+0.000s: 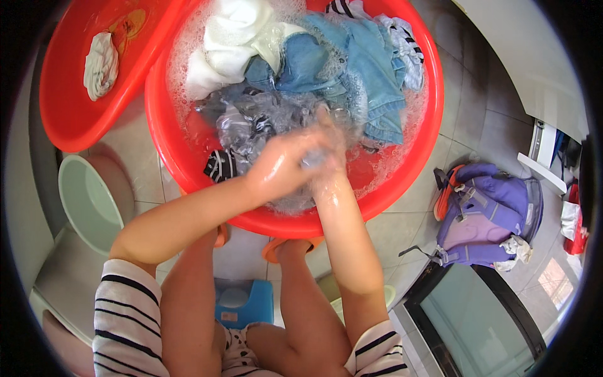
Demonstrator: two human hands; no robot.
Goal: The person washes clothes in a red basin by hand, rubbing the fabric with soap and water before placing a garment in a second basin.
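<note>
My left hand [296,158] and my right hand [332,160] meet over a large red plastic basin [438,108] of soapy water, both blurred. A small patch of grey-blue cloth [313,159] shows between them; how the fingers lie on it is not clear. Beneath and beyond my hands, dark and grey wet garments [254,120] lie in the water. Blue denim garments [365,70] spread across the basin's far right, beside a black-and-white striped cloth [406,52]. White cloth [231,42] rises above the suds at the far left.
A second red basin [70,125] at upper left holds a twisted white cloth [101,66]. Below it stands a pale green tub [89,202]. A purple backpack [490,212] lies on the tiles at right, near a black-framed glass panel [476,315]. A blue stool [259,301] is between my legs.
</note>
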